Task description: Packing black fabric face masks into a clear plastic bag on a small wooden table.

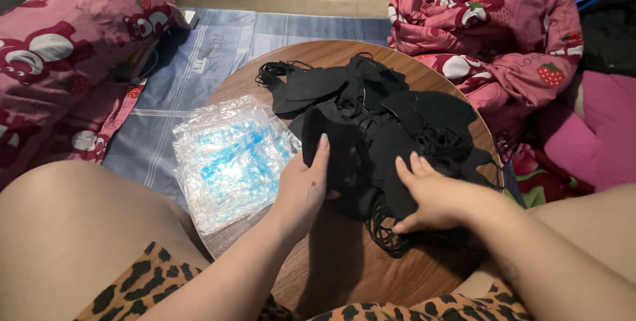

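A heap of black fabric face masks (377,112) with thin ear loops lies on a round wooden table (344,268). My left hand (301,188) rests against the heap's left edge, fingers together and pointing up, touching one black mask. My right hand (430,195) lies flat on the near right part of the heap, fingers spread over a mask and its tangled loops. A stack of clear plastic bags with blue print (228,159) sits at the table's left edge, just left of my left hand.
My bare knees flank the table. A pink printed pillow (59,49) lies at the left, a crumpled pink blanket (503,36) at the right. A blue striped mat (199,62) covers the floor behind the table.
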